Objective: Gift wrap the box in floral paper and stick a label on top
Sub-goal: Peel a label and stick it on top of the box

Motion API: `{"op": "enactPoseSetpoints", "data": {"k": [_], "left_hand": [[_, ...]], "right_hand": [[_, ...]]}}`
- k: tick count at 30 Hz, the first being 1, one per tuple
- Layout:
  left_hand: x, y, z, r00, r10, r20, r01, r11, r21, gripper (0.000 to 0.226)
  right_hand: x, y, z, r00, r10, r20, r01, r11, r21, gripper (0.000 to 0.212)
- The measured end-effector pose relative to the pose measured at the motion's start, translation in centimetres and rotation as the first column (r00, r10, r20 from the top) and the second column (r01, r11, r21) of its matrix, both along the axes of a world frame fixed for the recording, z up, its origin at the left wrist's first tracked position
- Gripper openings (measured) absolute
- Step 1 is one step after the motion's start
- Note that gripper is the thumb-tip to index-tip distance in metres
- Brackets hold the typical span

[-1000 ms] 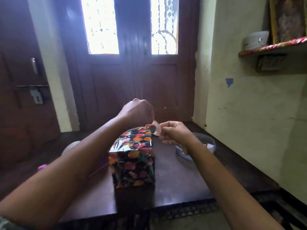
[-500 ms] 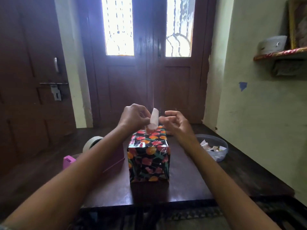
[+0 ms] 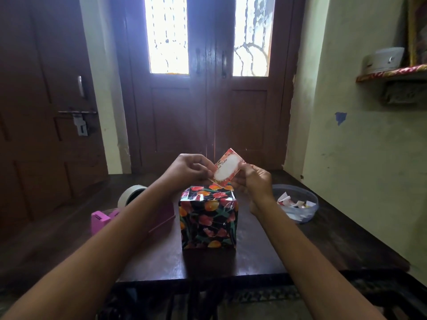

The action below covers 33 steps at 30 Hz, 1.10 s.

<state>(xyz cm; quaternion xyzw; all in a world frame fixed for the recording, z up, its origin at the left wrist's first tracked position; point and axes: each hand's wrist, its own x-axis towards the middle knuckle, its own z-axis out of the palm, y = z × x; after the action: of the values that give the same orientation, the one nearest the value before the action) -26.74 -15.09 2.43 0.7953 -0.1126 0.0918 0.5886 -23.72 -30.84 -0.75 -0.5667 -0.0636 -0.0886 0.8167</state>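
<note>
Label hovering right over the box

Both hands, left hand (image 3: pixel 188 168) and right hand (image 3: pixel 253 179), pinch the label (image 3: pixel 227 168), tilted up just above the wrapped box (image 3: pixel 208 218)

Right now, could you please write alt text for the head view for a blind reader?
The left hand and right hand pinch a tilted label over a box wrapped in dark floral paper on a wooden table. A pink tape dispenser sits to its left, a clear tub of paper scraps to its right.
</note>
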Motion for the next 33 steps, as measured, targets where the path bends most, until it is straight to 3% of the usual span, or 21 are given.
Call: {"op": "enactPoseSetpoints", "data": {"k": [3,7,16,21,24,28,33], "left_hand": [[-0.2,0.2,-0.7,0.996,-0.087,-0.009,0.087,0.996,0.021,0.016],[-0.3,0.4,-1.5,0.994,-0.096,0.045,0.09,0.988,0.121,0.027],[0.0,1.0,-2.2,0.995,-0.081,0.057,0.077,0.995,0.067,0.028],[0.3,1.3,-1.6,0.995,-0.061,0.085,0.037,0.967,0.253,0.028],[0.6,1.4,-0.9,0.993,-0.004,0.12,-0.042,0.927,0.372,0.027],[1.1,0.6,-0.9,0.948,0.114,0.296,-0.259,0.815,0.517,0.02],[0.8,-2.0,-2.3,0.789,0.153,0.594,-0.544,0.623,0.562,0.02]], "right_hand": [[0.2,0.3,-0.1,0.999,-0.033,-0.019,0.034,0.999,0.014,0.018],[0.6,0.4,0.0,0.995,-0.098,0.034,0.101,0.99,-0.103,0.022],[-0.6,0.2,-0.9,0.997,0.055,0.047,-0.052,0.997,-0.052,0.002],[-0.4,-0.3,-0.8,0.991,-0.03,0.127,0.05,0.986,-0.156,0.005],[-0.2,-0.7,-0.7,0.994,-0.041,0.105,0.06,0.981,-0.186,0.013],[-0.6,-1.1,-0.9,0.992,0.123,-0.004,-0.123,0.989,-0.088,0.014],[-0.9,-1.0,-1.4,0.971,0.232,-0.052,-0.226,0.969,0.095,0.011]]}}
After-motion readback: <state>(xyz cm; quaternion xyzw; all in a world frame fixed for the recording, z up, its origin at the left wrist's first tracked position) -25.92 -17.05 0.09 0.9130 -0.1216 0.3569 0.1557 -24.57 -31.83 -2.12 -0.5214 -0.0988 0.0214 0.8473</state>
